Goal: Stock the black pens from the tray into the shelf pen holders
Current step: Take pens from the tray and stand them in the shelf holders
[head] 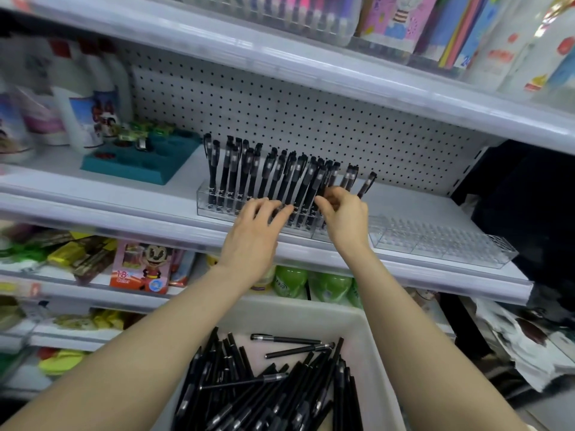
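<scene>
Several black pens (264, 172) stand upright in a clear pen holder (207, 200) on the middle shelf. My right hand (343, 217) pinches one black pen (322, 183) standing in the holder's right part. Just left of it, my left hand (255, 234) reaches to the holder's front with fingers spread and relaxed, touching the pens' lower ends. A second clear pen holder (448, 242) to the right holds no pens. Below, a white tray (370, 340) holds a heap of loose black pens (273, 390).
A teal display stand (140, 164) sits left of the pens, with white bottles (77, 119) behind it. The upper shelf (311, 66) overhangs close above. A pegboard backs the shelf. Snacks and green packs fill the lower shelves.
</scene>
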`<state>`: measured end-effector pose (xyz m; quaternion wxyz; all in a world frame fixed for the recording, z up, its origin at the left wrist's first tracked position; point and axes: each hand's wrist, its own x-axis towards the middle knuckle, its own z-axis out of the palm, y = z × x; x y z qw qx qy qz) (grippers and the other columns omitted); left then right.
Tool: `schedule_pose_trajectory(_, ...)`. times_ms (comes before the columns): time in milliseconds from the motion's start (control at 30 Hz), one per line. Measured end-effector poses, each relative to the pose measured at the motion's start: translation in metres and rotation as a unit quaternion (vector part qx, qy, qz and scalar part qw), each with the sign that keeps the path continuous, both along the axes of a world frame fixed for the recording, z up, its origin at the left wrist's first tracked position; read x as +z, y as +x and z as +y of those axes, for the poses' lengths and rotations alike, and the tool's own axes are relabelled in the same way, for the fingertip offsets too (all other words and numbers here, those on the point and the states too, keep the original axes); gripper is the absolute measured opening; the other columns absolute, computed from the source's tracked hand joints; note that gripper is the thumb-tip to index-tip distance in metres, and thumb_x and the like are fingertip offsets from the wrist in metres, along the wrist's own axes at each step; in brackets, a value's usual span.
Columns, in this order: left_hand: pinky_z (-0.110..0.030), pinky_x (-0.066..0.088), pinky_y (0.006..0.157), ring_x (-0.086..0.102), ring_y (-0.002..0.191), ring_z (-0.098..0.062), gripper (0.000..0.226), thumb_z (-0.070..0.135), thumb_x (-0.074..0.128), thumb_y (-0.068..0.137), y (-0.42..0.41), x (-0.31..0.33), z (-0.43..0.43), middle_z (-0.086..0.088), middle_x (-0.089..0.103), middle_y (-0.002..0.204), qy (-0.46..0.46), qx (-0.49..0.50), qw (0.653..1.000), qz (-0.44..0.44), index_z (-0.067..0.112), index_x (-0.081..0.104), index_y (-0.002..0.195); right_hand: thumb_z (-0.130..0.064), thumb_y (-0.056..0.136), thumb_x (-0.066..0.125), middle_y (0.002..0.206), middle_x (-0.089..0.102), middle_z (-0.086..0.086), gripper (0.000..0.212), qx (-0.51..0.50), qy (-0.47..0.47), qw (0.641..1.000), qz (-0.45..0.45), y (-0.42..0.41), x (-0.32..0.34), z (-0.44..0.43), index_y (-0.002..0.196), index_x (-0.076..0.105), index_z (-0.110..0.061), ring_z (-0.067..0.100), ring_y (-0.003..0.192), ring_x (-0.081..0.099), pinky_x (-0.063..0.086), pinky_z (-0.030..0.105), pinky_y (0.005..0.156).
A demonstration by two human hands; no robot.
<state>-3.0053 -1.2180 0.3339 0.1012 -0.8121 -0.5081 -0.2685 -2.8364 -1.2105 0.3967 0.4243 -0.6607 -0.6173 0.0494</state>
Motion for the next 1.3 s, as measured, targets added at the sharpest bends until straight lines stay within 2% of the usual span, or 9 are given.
schedule_pose_trajectory(233,-0.043,0.042,0.106,0.036,0.129,-0.03,0.079,0.006,0.074,0.074,0.001,-0.002,0.0,-0.008,0.044,0.139,0.011,0.002,1.0,0.01,0.017,0.039,0.144,-0.023,0.093,0.065,0.08,0.071,0.013,0.021,-0.013,-0.012,1.0,-0.014,-0.003,-0.002,-0.004,0.091,0.07,-0.002,0.029,0.08,0.065,0.053,0.042,0.079)
schedule_pose_trajectory(367,-0.043,0.039,0.108,0.033,0.131,-0.03,0.078,0.009,0.072,0.077,0.0,0.001,-0.001,-0.008,0.041,0.141,0.004,0.0,1.0,0.013,0.017,0.036,0.146,-0.017,0.094,0.062,0.093,0.073,0.013,0.02,-0.015,-0.016,1.0,-0.01,-0.003,0.001,-0.013,0.102,0.072,-0.001,0.027,0.089,0.066,0.052,0.038,0.086)
schedule_pose_trajectory(500,-0.042,0.025,0.117,0.017,0.143,-0.025,0.08,0.016,0.066,0.086,-0.004,0.006,-0.005,-0.003,0.026,0.154,-0.043,-0.022,0.999,0.003,0.022,0.022,0.151,-0.015,0.095,0.062,0.102,0.072,0.003,0.021,-0.02,0.027,0.999,-0.005,0.0,-0.008,-0.036,0.113,0.07,-0.01,0.013,0.091,0.065,0.052,0.027,0.087)
schedule_pose_trajectory(633,-0.042,0.015,0.12,-0.002,0.149,-0.017,0.08,0.015,0.062,0.088,-0.009,0.0,-0.022,0.002,0.006,0.162,-0.077,-0.047,0.995,-0.039,0.025,0.017,0.153,-0.014,0.093,0.063,0.098,0.071,-0.002,0.016,-0.02,0.057,0.998,-0.009,0.005,-0.036,-0.067,0.105,0.072,-0.014,0.01,0.087,0.063,0.051,0.023,0.082)
schedule_pose_trajectory(733,-0.046,0.025,0.117,0.016,0.146,-0.024,0.063,0.014,0.058,0.09,-0.012,-0.011,-0.045,-0.005,0.023,0.157,-0.065,-0.061,0.993,-0.079,0.02,0.034,0.148,-0.013,0.091,0.063,0.093,0.071,-0.004,0.013,-0.011,0.042,0.999,-0.001,0.004,-0.065,-0.093,0.099,0.073,-0.015,0.009,0.082,0.063,0.049,0.022,0.079)
schedule_pose_trajectory(867,-0.04,0.047,0.09,0.05,0.112,-0.024,0.039,0.015,0.06,0.088,-0.013,-0.034,-0.078,-0.002,0.055,0.122,-0.062,-0.088,0.987,-0.115,0.02,0.059,0.126,-0.015,0.089,0.065,0.09,0.074,-0.006,0.012,0.047,-0.045,0.997,-0.033,-0.001,-0.101,-0.122,0.096,0.074,-0.018,0.009,0.079,0.065,0.049,0.021,0.077)
schedule_pose_trajectory(967,-0.035,0.046,0.083,0.054,0.105,-0.021,0.028,0.018,0.058,0.089,-0.012,-0.054,-0.105,0.004,0.059,0.112,-0.127,-0.095,0.98,-0.117,0.024,0.065,0.115,-0.017,0.089,0.064,0.093,0.075,-0.007,0.014,0.092,-0.164,0.977,-0.096,-0.002,-0.13,-0.132,0.096,0.074,-0.023,0.014,0.087,0.067,0.053,0.032,0.082)
schedule_pose_trajectory(1067,-0.035,0.045,0.085,0.053,0.11,-0.02,0.029,0.025,0.053,0.093,-0.011,-0.074,-0.123,0.005,0.055,0.117,-0.219,-0.083,0.97,-0.065,0.027,0.061,0.121,-0.015,0.088,0.06,0.1,0.074,-0.004,0.019,0.082,-0.237,0.954,-0.166,-0.002,-0.15,-0.134,0.099,0.073,-0.024,0.021,0.094,0.067,0.053,0.037,0.083)
schedule_pose_trajectory(1300,-0.032,0.042,0.085,0.052,0.115,-0.021,0.03,0.028,0.05,0.096,-0.018,-0.095,-0.117,0.005,0.054,0.121,-0.284,-0.052,0.957,0.013,0.029,0.058,0.125,-0.016,0.087,0.062,0.105,0.069,0.009,0.019,0.096,-0.31,0.912,-0.251,-0.001,-0.167,-0.132,0.103,0.07,-0.022,0.032,0.098,0.062,0.051,0.038,0.081)
